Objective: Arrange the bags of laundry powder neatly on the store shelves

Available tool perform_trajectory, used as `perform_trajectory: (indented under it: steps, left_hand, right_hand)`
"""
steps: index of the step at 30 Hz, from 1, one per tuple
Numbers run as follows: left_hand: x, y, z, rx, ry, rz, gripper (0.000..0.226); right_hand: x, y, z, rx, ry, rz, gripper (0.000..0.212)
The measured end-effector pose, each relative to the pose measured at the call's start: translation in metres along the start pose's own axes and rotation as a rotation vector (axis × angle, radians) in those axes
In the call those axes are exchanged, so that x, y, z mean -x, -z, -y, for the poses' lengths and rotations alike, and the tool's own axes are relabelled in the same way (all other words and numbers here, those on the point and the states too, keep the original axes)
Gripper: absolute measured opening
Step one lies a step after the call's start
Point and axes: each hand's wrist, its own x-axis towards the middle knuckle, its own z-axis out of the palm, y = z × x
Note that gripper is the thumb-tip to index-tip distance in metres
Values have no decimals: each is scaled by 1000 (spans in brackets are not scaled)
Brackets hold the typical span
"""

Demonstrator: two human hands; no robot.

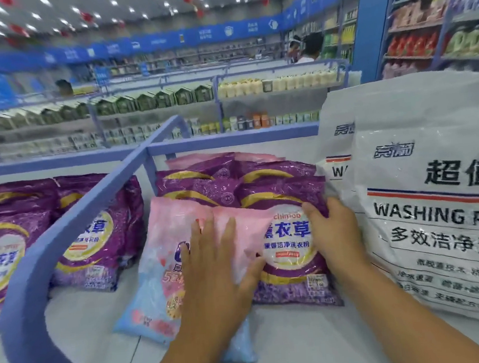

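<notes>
On the pale shelf, in the compartment right of the blue divider rail, the left hand lies flat, fingers straight and released, pressing a pink-and-blue laundry powder bag that overlaps the front purple lavender bag. The right hand has its fingers curled over that purple bag's right edge, just beside the big white washing powder sacks. The slick pink bag sits askew and partly on top, so a sideways push may slide it off crooked, or drag the purple stack behind out of line.
</notes>
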Motion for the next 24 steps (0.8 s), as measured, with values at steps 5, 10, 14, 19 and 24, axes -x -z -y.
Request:
perform_trajectory:
  steps: [5,10,14,19,24]
  left_hand:
    - [-4,-4,-3,11,32,-15,81]
    - [-8,15,-29,406,-18,-9,62]
    - [-24,25,-42,687,83,34,51]
    - [-32,30,-53,917,6,438,19]
    - [-8,27,-69,1244,191,528,26]
  right_hand:
    - [20,19,9,-57,129,-63,11]
    - [41,54,37,-144,254,-128,16]
    - [50,83,50,-250,191,-172,18]
    - [64,98,49,-344,81,-125,20]
    - [76,101,37,-301,-21,-154,20]
